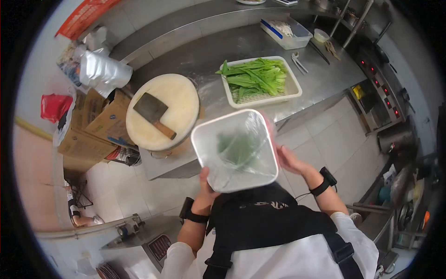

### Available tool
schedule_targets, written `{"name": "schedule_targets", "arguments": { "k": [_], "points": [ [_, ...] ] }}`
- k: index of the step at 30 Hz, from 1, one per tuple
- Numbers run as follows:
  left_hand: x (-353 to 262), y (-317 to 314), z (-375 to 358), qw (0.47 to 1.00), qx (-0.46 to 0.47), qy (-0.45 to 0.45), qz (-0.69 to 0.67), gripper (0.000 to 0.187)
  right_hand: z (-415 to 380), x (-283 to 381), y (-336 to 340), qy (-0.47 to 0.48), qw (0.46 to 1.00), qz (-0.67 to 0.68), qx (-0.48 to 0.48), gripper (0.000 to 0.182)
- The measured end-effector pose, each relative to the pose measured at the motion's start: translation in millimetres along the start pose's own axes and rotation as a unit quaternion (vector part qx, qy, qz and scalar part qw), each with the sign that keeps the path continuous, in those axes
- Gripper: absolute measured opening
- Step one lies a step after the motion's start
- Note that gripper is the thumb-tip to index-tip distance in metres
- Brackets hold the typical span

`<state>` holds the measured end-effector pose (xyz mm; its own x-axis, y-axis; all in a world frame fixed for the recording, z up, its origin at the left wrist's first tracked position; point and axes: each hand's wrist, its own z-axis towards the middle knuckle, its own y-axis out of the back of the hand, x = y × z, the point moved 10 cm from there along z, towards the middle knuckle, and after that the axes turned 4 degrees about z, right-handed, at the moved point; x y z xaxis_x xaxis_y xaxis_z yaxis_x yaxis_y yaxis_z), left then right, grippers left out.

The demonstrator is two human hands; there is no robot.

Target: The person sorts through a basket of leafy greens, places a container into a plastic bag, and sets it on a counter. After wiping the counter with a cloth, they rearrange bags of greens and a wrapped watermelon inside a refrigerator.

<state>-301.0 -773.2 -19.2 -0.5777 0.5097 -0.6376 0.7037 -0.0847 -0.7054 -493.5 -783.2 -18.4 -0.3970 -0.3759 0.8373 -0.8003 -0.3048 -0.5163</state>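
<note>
In front of my apron I hold a white square tub (202,139), tilted toward me. Clear, wrinkled plastic film (253,156) covers its opening, and something green shows blurred through it. My left hand (207,182) is closed on the near left edge, thumb up along the side. At the right side of the tub is my right hand (291,160), its fingers blurred and partly hidden against the tub's wall. Just beyond, a white basket (292,88) of long green leaf vegetables (255,78) stands on the steel counter (195,56).
A cleaver (152,109) lies on the round chopping board (181,88) at left, beside cardboard boxes (104,116). Tongs (298,63), a clear bin (297,41) and a small bowl (320,35) sit at the counter's far right. A cooking unit with red lights (381,90) stands right.
</note>
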Motion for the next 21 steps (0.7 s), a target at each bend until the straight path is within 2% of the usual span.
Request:
{"name": "schedule_targets", "arguments": {
  "k": [1,3,5,7,9,10,12,13,15,16,18,19,21],
  "points": [
    [-15.9,-1.2,13.7,1.0,-0.006,-0.021,0.009,0.077,6.1,12.6,18.0,-0.002,1.0,0.007,-0.004,0.064],
    [-40.5,1.9,42.3,0.999,-0.016,-0.037,0.022,0.079,22.4,46.4,54.8,-0.026,0.991,-0.121,-0.044,0.05],
    [-67.0,17.6,68.1,0.993,-0.055,-0.096,0.044,0.08,44.6,74.7,110.0,-0.015,0.967,-0.219,-0.13,0.043],
    [-82.1,23.7,89.9,0.99,-0.084,-0.106,0.044,0.08,82.1,106.7,159.0,0.044,0.901,-0.415,-0.12,0.043],
    [-96.4,27.2,108.5,0.978,-0.145,-0.139,0.05,0.08,124.3,140.8,184.8,0.116,0.857,-0.487,-0.121,0.051],
    [-97.8,23.8,119.1,0.977,-0.155,-0.141,0.048,0.08,147.4,151.2,195.5,0.112,0.86,-0.485,-0.112,0.051],
    [-104.9,17.0,136.1,0.966,-0.182,-0.18,0.023,0.079,191.1,179.8,182.9,0.156,0.678,-0.715,-0.066,0.069],
    [-104.3,12.7,144.1,0.963,-0.196,-0.184,0.021,0.079,211.4,180.1,193.3,0.157,0.682,-0.713,-0.051,0.069],
    [-101.4,5.3,152.9,0.952,-0.229,-0.203,-0.026,0.077,250.4,166.4,214.4,0.139,0.599,-0.788,-0.028,0.096],
    [-99.8,0.3,155.7,0.947,-0.243,-0.209,-0.029,0.077,261.8,160.9,221.9,0.141,0.603,-0.785,-0.012,0.096],
    [-96.2,-5.9,159.3,0.934,-0.279,-0.222,-0.043,0.076,274.9,148.9,238.2,0.097,0.557,-0.825,-0.021,0.118],
    [-93.3,-7.7,160.3,0.929,-0.29,-0.224,-0.044,0.076,276.3,143.9,238.8,0.098,0.561,-0.822,-0.01,0.118],
    [-86.8,-6.0,157.1,0.912,-0.332,-0.238,-0.046,0.075,272.6,130.6,237.9,0.095,0.524,-0.847,0.015,0.122]
  ]
}}
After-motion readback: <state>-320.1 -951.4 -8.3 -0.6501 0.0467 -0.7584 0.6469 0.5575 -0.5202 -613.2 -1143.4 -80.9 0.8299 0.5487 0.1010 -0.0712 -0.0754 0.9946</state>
